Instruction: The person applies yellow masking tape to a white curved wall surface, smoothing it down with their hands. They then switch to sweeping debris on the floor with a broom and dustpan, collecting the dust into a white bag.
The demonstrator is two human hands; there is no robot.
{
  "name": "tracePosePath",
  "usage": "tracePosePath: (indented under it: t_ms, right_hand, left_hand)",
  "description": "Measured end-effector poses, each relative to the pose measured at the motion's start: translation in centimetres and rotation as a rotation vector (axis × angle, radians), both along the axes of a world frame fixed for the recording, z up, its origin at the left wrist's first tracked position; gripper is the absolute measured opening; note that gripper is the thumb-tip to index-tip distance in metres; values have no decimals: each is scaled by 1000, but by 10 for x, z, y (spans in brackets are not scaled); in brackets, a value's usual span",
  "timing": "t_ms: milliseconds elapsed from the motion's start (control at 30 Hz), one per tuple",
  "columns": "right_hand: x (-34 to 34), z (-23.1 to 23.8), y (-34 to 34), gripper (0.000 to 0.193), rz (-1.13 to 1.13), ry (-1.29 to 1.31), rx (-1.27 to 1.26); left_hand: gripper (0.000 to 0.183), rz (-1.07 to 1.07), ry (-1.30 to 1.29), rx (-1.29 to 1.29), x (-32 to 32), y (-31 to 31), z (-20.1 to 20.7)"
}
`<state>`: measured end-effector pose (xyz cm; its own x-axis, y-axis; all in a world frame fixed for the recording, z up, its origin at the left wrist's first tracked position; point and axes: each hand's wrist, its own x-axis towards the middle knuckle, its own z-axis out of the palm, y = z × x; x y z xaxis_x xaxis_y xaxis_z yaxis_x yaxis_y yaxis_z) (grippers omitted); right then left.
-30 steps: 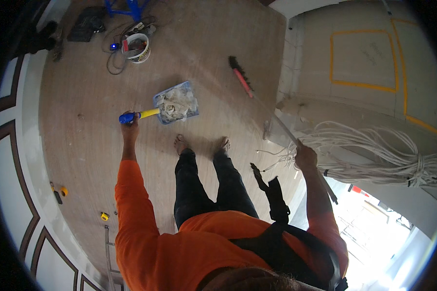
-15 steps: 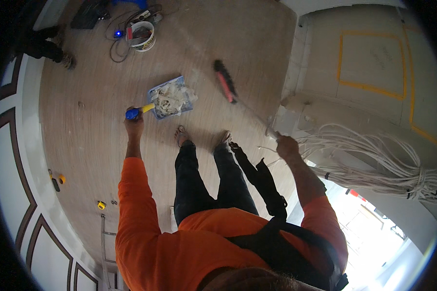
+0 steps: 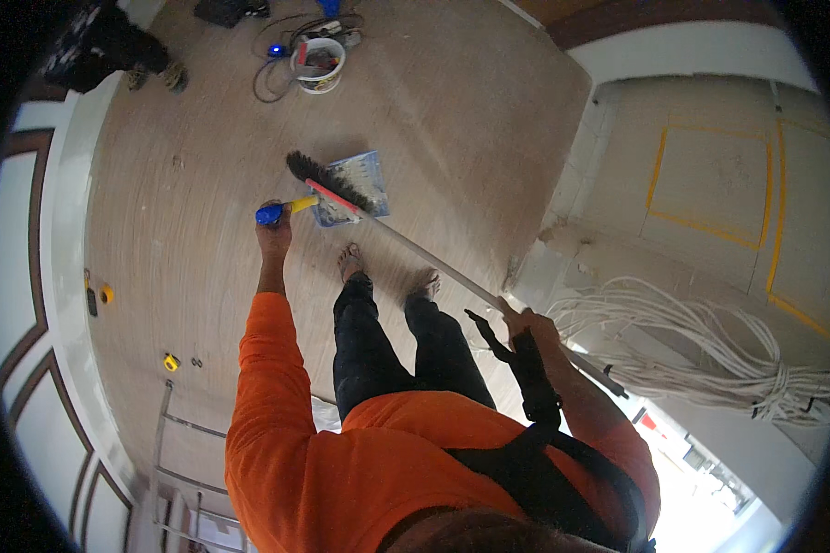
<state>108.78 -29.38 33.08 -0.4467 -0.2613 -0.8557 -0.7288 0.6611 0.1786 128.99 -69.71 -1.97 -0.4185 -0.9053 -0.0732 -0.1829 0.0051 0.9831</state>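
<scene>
My left hand is closed round the yellow, blue-ended handle of a blue dustpan, held out in front of my feet. Grey and whitish residue coats the pan's inside. Across its near left part lies the head of a broom, with dark bristles and a red back. The bristles hide some of the pan; whether they press on it I cannot tell. My right hand grips the broom's pale pole, which slants from the pan past my right forearm to a dark end.
A white bucket with tools stands ahead amid cables. Another person's legs are at the far left. A coiled pale hose or cable bundle lies to the right. A yellow tape measure and a metal ladder are at the left.
The broom head has swung left from the floor onto the dustpan. The heap of pale scraps seen in the pan before no longer shows there. The view has shifted slightly.
</scene>
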Motion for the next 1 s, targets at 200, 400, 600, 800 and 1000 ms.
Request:
tracePosePath:
  t_ms: [200, 400, 600, 800, 1000]
  right_hand:
    - [-11, 111, 28, 55, 232, 175, 51]
    - [-65, 210, 70, 43, 283, 360, -194]
    - [-112, 229, 110, 33, 289, 406, -432]
    - [-142, 136, 158, 32, 392, 471, -307]
    - [-148, 61, 182, 37, 413, 383, -231]
  left_hand:
    - [21, 133, 90, 49, 46, 36, 24]
    - [20, 353, 188, 204, 96, 117, 79]
    - [27, 708, 410, 375, 166, 230, 117]
    - [19, 969, 486, 367, 255, 357, 167]
    - [27, 1136, 487, 319, 335, 450, 212]
